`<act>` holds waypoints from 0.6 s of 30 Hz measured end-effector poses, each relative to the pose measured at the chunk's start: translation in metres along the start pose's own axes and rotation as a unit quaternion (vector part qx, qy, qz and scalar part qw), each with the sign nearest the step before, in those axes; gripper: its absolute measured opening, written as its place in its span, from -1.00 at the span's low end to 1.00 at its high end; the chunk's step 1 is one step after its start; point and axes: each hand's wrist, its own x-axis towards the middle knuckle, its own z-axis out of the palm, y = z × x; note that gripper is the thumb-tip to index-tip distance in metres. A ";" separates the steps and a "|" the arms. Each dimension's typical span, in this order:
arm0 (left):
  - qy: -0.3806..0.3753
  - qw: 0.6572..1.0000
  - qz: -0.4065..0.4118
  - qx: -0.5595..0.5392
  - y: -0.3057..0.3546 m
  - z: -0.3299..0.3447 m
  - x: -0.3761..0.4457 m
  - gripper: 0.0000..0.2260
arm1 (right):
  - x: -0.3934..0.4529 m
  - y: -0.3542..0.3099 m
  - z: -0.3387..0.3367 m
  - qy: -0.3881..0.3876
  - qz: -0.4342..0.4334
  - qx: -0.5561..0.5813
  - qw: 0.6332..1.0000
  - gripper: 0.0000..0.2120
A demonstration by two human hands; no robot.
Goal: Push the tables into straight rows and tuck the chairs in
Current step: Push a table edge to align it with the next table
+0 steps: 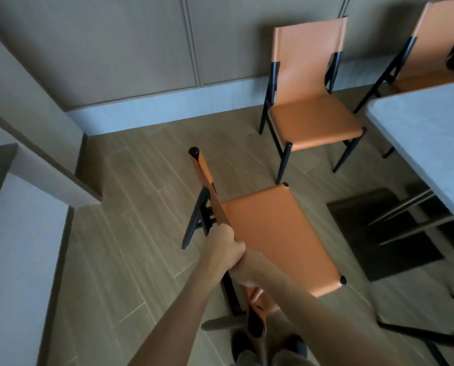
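Chair-tucking step in hand: left hand [221, 247] and right hand [243, 268], fingers curled, grip the orange chair [270, 233] backrest; next, apparently, swing it toward the grey table [432, 133] to its right.

Both hands [227, 249] grip the orange chair [270, 233].

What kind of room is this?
Probably a dining or meeting room: matching orange chairs stand by a grey table on a wooden floor. Both hands, the left hand clearest, grip another chair.

L hand [224, 244] curled, gripping; R hand [247, 268] curled, arms extended fwd, touching
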 end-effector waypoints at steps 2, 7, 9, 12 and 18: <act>0.000 1.000 0.025 -0.006 0.025 0.003 0.002 -0.77 | -0.008 0.013 -0.024 0.005 0.021 0.033 0.999 -0.65; -0.008 0.997 0.077 0.014 0.090 0.013 0.003 -0.59 | -0.024 0.056 -0.083 0.013 0.022 0.083 0.996 -0.61; -0.029 0.994 0.100 0.017 0.114 0.014 0.011 -0.58 | -0.028 0.076 -0.106 0.022 0.026 0.096 0.995 -0.60; 0.007 0.981 0.154 0.116 0.139 0.000 0.030 -0.66 | -0.030 0.096 -0.130 0.061 0.025 0.096 0.993 -0.53; 0.131 0.882 0.315 0.324 0.183 -0.017 0.064 -0.84 | -0.029 0.124 -0.157 0.099 0.036 0.067 0.992 -0.56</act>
